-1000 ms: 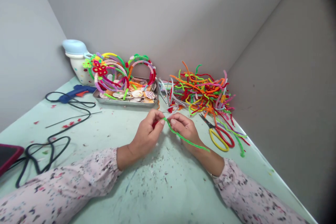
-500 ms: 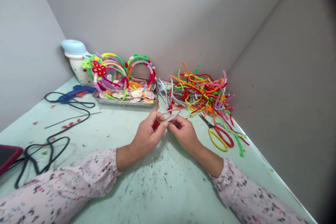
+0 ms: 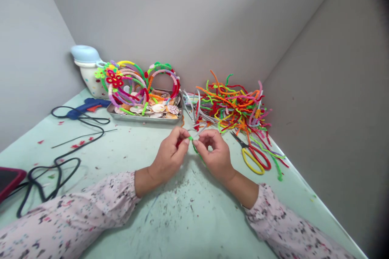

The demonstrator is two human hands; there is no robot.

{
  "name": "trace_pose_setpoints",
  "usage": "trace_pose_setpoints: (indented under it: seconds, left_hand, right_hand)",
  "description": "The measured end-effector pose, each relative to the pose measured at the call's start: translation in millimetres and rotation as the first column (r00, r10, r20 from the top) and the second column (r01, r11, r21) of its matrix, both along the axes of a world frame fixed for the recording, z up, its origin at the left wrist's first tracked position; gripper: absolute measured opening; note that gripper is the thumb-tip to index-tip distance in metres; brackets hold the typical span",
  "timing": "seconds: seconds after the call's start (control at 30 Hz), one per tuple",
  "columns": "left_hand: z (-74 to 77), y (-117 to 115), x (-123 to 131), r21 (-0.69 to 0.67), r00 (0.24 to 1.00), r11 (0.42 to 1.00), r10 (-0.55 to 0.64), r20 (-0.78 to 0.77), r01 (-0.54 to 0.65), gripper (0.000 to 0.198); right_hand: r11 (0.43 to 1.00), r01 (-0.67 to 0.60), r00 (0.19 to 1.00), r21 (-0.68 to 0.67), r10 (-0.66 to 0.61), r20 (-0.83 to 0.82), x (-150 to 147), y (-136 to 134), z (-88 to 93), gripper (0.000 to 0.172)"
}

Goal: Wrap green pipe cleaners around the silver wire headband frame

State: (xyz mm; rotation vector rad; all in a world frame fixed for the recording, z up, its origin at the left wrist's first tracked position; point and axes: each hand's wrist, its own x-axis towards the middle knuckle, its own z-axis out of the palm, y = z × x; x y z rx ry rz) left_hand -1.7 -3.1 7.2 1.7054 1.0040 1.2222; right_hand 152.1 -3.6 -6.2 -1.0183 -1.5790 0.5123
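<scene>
Above the table's middle my left hand (image 3: 166, 158) is closed in a pinch on a headband, whose pale grey strip (image 3: 200, 130) shows just past the fingertips. A bit of red fuzzy wrapping (image 3: 180, 143) peeks out from under its fingers. My right hand (image 3: 218, 156) pinches a green pipe cleaner (image 3: 195, 148) between thumb and forefinger. Green fuzz is at the left fingertips, on the band, and the rest of the pipe cleaner trails down behind the right hand. The fingers hide most of the headband.
Scissors (image 3: 254, 156) lie right of my right hand, before a heap of pipe cleaners (image 3: 234, 103). Behind my hands stands a metal tray (image 3: 146, 119) with shells and wrapped headbands (image 3: 127, 83). A blue glue gun (image 3: 82, 110), black cord (image 3: 60, 158) and white tumbler (image 3: 91, 77) are left.
My right hand has shifted slightly right, and a small gap has opened between the fingertips. Green pipe cleaner now shows at the left fingertips; the grey strip is less visible.
</scene>
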Motion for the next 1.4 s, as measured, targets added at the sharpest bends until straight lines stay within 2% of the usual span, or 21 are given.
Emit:
trace_pose_setpoints:
  seconds: [0.23,0.63,0.87,1.17,1.4]
  left_hand:
    - [-0.4,0.2,0.5,0.030,0.999,0.999,-0.009,-0.032,0.010,0.007]
    - [2.7,-0.8,-1.3,0.072,0.993,0.997,0.016,-0.117,-0.008,0.004]
    - [3.6,-2.3,-0.5,0.099,0.989,0.995,0.019,-0.144,-0.005,0.005]
    - [6.2,-3.6,0.3,0.129,0.990,0.992,0.016,-0.143,0.003,0.004]
    - [6.9,-3.9,0.2,0.136,0.987,0.991,0.019,-0.162,0.003,0.004]
  right_hand:
    - [0.981,0.007,0.977,0.195,-0.049,0.210,0.4,-1.5,6.7,0.019]
    - [0.940,0.085,0.938,0.332,-0.187,0.290,3.1,-1.4,4.4,0.017]
    - [0.937,0.038,0.937,0.347,-0.154,0.313,5.4,0.9,3.7,0.019]
    - [0.932,0.056,0.927,0.359,-0.182,0.328,6.4,0.7,5.5,0.013]
    - [0.933,0.055,0.930,0.355,-0.178,0.322,6.1,-0.1,4.2,0.016]
